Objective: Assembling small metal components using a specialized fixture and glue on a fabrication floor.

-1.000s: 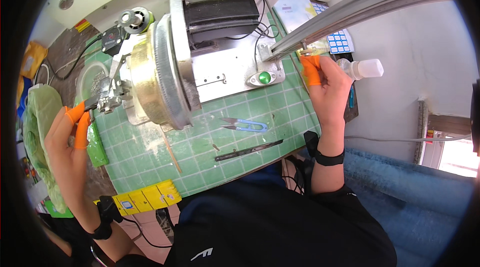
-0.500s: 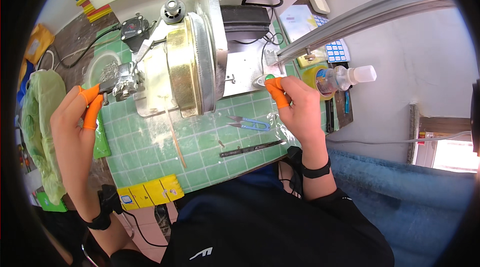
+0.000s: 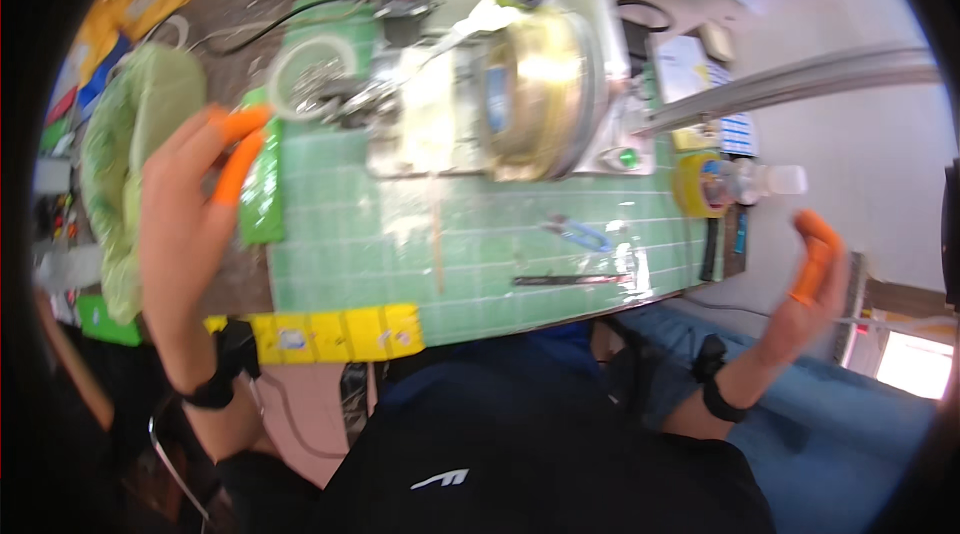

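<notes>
My left hand (image 3: 190, 219), with orange finger covers on thumb and forefinger, is open at the left edge of the green cutting mat (image 3: 370, 234). No object shows between its fingertips. It is near a green packet (image 3: 263, 194) and a round clear dish (image 3: 350, 49) of metal bits. Beside the dish, a small metal clamp (image 3: 370, 102) rests by the machine's gold-coloured wheel (image 3: 540, 99). My right hand (image 3: 805, 284), also in orange covers, is raised off the mat at the far right, below a clear bottle (image 3: 745, 181). Blur hides how its fingers are set.
Blue snips (image 3: 580, 234), a thin dark strip (image 3: 570, 280) and a thin stick (image 3: 437, 234) lie on the mat. A green button (image 3: 628, 158) is on the machine's base. A metal rail (image 3: 790, 89) slants across the right. Yellow strips (image 3: 340, 334) line the front edge.
My left hand has let go of the clamp and drawn away from it. My right hand has left the green button and swung right. The view has shifted, with blur.
</notes>
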A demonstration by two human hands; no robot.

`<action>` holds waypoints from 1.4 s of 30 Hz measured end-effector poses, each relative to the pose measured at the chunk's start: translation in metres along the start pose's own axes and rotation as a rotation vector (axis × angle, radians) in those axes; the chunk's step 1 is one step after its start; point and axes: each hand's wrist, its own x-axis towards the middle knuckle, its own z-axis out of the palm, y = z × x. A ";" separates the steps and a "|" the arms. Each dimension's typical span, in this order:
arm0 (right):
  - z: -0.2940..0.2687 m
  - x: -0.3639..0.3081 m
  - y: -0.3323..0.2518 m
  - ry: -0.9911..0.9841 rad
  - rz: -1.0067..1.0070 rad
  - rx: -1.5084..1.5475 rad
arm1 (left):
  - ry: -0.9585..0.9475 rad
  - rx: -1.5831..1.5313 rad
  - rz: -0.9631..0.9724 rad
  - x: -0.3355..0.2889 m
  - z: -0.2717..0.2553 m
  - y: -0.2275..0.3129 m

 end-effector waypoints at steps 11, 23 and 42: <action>0.118 -0.034 -0.165 -0.704 -0.645 0.858 | -0.296 -0.466 0.140 0.059 0.033 -0.001; 0.200 -0.064 -0.179 -0.751 0.337 1.431 | -0.101 -0.386 0.281 0.050 0.031 0.002; 0.220 -0.060 -0.188 -0.586 0.481 1.517 | 0.056 -0.145 0.339 0.032 0.046 0.028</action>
